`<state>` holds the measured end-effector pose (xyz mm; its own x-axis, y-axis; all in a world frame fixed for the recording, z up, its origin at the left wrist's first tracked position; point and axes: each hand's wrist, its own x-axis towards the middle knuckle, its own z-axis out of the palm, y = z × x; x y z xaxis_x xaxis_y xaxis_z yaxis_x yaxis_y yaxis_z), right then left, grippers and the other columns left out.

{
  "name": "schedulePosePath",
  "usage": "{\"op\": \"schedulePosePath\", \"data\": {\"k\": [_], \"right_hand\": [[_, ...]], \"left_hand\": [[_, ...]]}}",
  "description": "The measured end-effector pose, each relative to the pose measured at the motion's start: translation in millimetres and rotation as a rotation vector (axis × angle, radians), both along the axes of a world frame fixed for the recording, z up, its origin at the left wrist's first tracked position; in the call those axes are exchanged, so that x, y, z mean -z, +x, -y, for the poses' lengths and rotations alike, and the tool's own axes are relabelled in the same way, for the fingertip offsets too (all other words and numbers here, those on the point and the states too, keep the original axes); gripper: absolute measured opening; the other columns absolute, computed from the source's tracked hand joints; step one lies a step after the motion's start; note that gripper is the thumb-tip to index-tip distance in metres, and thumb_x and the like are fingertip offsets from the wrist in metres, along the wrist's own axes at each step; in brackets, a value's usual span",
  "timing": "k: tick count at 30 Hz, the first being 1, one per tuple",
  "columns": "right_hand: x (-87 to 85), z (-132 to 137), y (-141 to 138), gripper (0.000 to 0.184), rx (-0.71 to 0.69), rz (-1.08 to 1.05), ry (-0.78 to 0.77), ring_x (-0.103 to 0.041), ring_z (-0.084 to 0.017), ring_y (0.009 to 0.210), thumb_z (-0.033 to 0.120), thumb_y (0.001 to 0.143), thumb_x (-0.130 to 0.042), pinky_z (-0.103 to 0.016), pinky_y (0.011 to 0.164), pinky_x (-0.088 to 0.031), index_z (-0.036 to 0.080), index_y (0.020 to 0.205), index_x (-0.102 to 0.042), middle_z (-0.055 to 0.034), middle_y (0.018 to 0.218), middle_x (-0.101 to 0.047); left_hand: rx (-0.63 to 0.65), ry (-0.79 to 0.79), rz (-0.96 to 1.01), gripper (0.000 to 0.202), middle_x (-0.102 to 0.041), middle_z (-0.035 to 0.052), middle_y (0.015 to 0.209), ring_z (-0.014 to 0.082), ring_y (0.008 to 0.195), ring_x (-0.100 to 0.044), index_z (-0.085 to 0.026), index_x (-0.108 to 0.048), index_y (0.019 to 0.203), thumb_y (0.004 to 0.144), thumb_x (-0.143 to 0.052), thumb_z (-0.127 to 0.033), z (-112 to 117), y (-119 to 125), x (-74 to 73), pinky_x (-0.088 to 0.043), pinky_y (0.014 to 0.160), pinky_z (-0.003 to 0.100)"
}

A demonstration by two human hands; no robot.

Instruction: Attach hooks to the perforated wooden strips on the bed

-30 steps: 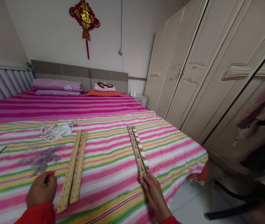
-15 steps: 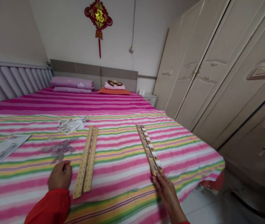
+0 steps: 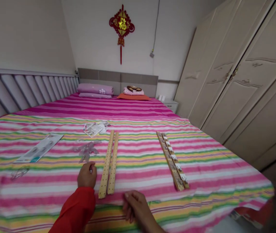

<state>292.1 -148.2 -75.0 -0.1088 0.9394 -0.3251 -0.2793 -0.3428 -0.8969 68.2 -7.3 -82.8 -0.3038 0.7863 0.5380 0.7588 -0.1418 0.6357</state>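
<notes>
My left hand (image 3: 87, 174), in a red sleeve, is closed in a fist on the bedspread; what it holds, if anything, is hidden. Just beyond it lies a pile of small clear plastic pieces (image 3: 86, 150). To its right, two pale wooden strips with rows of holes (image 3: 106, 166) (image 3: 114, 165) lie side by side. My right hand (image 3: 136, 204) hovers near their close ends, loosely curled with fingers apart and nothing visible in it. Farther right lie two more wooden strips (image 3: 168, 158), carrying clear pieces and a row of white round-faced pieces (image 3: 173, 157).
A long blister card (image 3: 40, 149) lies at left, with thin metal rings (image 3: 20, 172) below it. Crumpled clear packaging (image 3: 95, 128) sits beyond the plastic pile. The striped bedspread (image 3: 138, 176) covers the bed. A wardrobe (image 3: 225, 64) stands on the right.
My right hand has let go of the strips with white pieces and moved left towards the bare strips. My left fist stays beside the plastic pile. The view has turned left.
</notes>
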Motion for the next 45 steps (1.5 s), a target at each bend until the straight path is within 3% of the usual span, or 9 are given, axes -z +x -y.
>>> {"op": "schedulePosePath", "data": {"k": [4, 10, 18, 21, 24, 27, 32, 35, 45], "right_hand": [[-11.2, -22, -34, 0.054, -0.067, -0.057, -0.098, -0.047, -0.009, 0.028, 0.069, 0.058, -0.065, -0.017, 0.027, -0.023, 0.017, 0.065, -0.052, -0.0002, 0.045, -0.061], [0.1, -38, -51, 0.049, 0.063, -0.081, -0.015, -0.028, -0.003, 0.024, 0.062, 0.057, -0.07, -0.019, 0.03, -0.01, 0.018, 0.052, -0.049, 0.0058, 0.034, -0.047], [9.5, -12, -9, 0.047, 0.116, -0.006, 0.139, -0.028, -0.004, 0.036, 0.059, 0.061, -0.072, -0.02, 0.039, -0.014, 0.014, 0.061, -0.059, 0.0066, 0.037, -0.043], [9.7, 5, 12, 0.048, 0.107, 0.03, 0.129, -0.031, -0.005, 0.038, 0.059, 0.058, -0.074, -0.02, 0.04, -0.017, 0.013, 0.063, -0.061, 0.0068, 0.037, -0.042], [10.5, 15, 25, 0.048, 0.073, 0.001, 0.06, -0.025, -0.003, 0.033, 0.06, 0.06, -0.073, -0.019, 0.038, -0.012, 0.014, 0.063, -0.06, 0.0083, 0.036, -0.04], [11.0, 17, 26, 0.049, 0.087, -0.014, 0.048, -0.023, -0.002, 0.031, 0.062, 0.067, -0.067, -0.019, 0.035, -0.01, 0.015, 0.061, -0.056, 0.0075, 0.036, -0.041], [13.9, 16, 21, 0.049, 0.184, -0.083, 0.058, -0.023, -0.002, 0.03, 0.063, 0.069, -0.065, -0.017, 0.033, -0.012, 0.017, 0.063, -0.052, 0.0076, 0.037, -0.043], [17.8, 18, 21, 0.047, 0.203, -0.124, 0.076, -0.023, -0.002, 0.03, 0.063, 0.068, -0.066, -0.016, 0.033, -0.012, 0.017, 0.068, -0.052, 0.0085, 0.038, -0.043], [17.6, 21, 29, 0.05, 0.206, -0.222, 0.09, -0.026, -0.002, 0.031, 0.059, 0.069, -0.068, -0.016, 0.034, -0.013, 0.013, 0.087, -0.061, 0.0074, 0.043, -0.047]], "left_hand": [[-0.006, 0.005, 0.02, 0.017, -0.062, 0.0037, 0.079, 0.0172, 0.072, -0.057, -0.02, -0.06, 0.079, 0.074, -0.044, -0.025, 0, 1, 1.6, -0.045, 0.069, 0.028], [0.005, 0.004, 0.037, 0.017, -0.063, 0.0046, 0.077, 0.0179, 0.071, -0.058, -0.02, -0.06, 0.079, 0.073, -0.045, -0.024, 1, 2, 1.1, -0.045, 0.068, 0.028], [0.004, 0.029, 0.064, 0.014, -0.061, 0.0029, 0.075, 0.0163, 0.069, -0.056, -0.02, -0.06, 0.077, 0.073, -0.047, -0.023, 4, 4, -0.2, -0.045, 0.068, 0.027], [-0.01, 0.069, 0.124, 0.015, -0.06, 0.0027, 0.074, 0.0152, 0.066, -0.055, -0.02, -0.06, 0.078, 0.072, -0.047, -0.023, 6, 5, -2.0, -0.044, 0.064, 0.027], [-0.038, 0.146, 0.2, 0.017, -0.056, 0.003, 0.075, 0.0138, 0.063, -0.052, -0.017, -0.059, 0.082, 0.072, -0.047, -0.022, 8, 6, -5.8, -0.044, 0.059, 0.026], [-0.12, 0.179, 0.322, 0.019, -0.052, 0.0015, 0.075, 0.0114, 0.058, -0.048, -0.016, -0.058, 0.084, 0.07, -0.048, -0.024, 9, 7, -11.5, -0.043, 0.056, 0.025], [-0.258, 0.087, 0.656, 0.023, -0.05, -0.0033, 0.067, 0.0098, 0.055, -0.046, -0.015, -0.058, 0.079, 0.064, -0.059, -0.033, 5, 6, -23.2, -0.044, 0.057, 0.026], [-0.309, 0.017, 0.702, 0.028, -0.047, -0.006, 0.057, 0.0112, 0.054, -0.046, -0.015, -0.061, 0.078, 0.061, -0.063, -0.036, 0, 5, -28.9, -0.043, 0.059, 0.028], [-0.292, -0.025, 0.894, 0.018, -0.055, -0.004, 0.058, 0.0115, 0.056, -0.047, -0.017, -0.059, 0.063, 0.054, -0.066, -0.031, -10, 1, -36.0, -0.04, 0.057, 0.028]]}}
